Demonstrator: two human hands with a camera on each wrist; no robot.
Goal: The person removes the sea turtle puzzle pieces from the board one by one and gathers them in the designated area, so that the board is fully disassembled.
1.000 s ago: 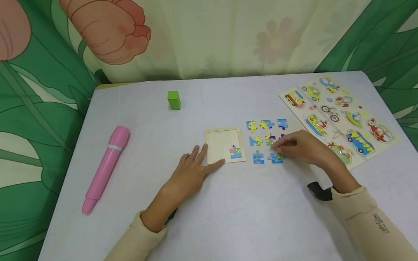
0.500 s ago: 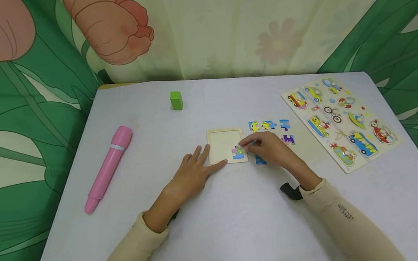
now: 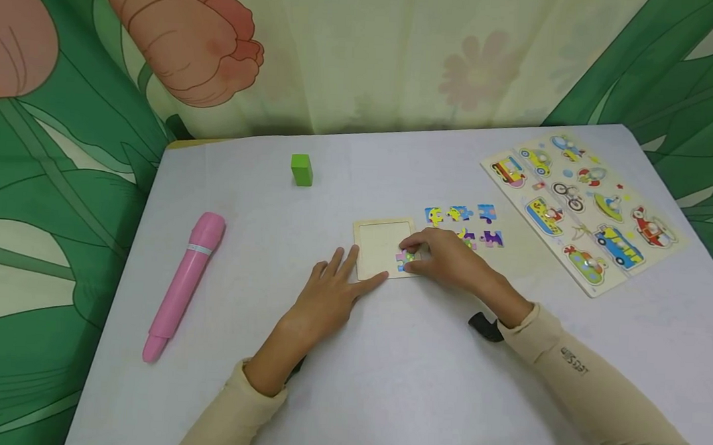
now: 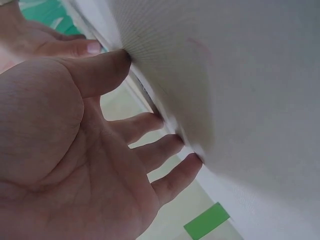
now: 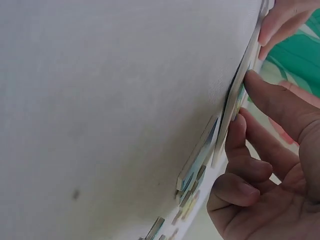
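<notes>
A small square wooden puzzle tray (image 3: 356,234) lies mid-table, with a pink, green and blue jigsaw piece (image 3: 402,258) in its near right corner. My left hand (image 3: 323,301) has its fingers spread, their tips and the thumb touching the tray's left and near edges. At the corner piece, the thumb and fingers of my right hand (image 3: 450,256) pinch a jigsaw piece, mostly covered in the head view. The right wrist view shows that thumb and a finger at the tray's edge (image 5: 231,107). Loose jigsaw pieces (image 3: 486,213) lie right of the tray, some hidden behind my right hand.
A vehicle peg-puzzle board (image 3: 562,221) lies at the far right. A green block (image 3: 302,170) stands near the back edge, and a pink microphone-shaped toy (image 3: 184,288) lies at left. Patterned curtains (image 3: 364,57) hang behind the table.
My right hand has moved left from the loose jigsaw pieces to the tray, then slightly further onto the corner piece. My left hand has stayed at the tray's edge.
</notes>
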